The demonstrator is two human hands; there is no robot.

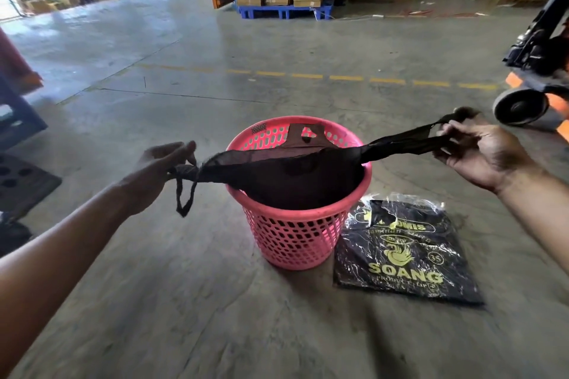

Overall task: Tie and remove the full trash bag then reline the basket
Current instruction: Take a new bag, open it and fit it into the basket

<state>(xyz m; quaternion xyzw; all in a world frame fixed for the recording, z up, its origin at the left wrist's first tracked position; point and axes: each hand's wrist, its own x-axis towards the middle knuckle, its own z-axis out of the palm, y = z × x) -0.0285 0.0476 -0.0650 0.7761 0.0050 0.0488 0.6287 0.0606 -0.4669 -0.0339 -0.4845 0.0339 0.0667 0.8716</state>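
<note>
head view: the left hand [160, 168] is closed in a pinch on one handle of the black trash bag [295, 175], a loop of it dangling below the fingers. the right hand [480, 151] is closed on the other handle, drawn out to the right. the bag's body sits inside the pink basket [295, 234], its mouth stretched taut above the rim between the two hands. the basket stands on the concrete floor [184, 301], and a pack of new bags [406, 252] lies just beside it on the right.
</note>
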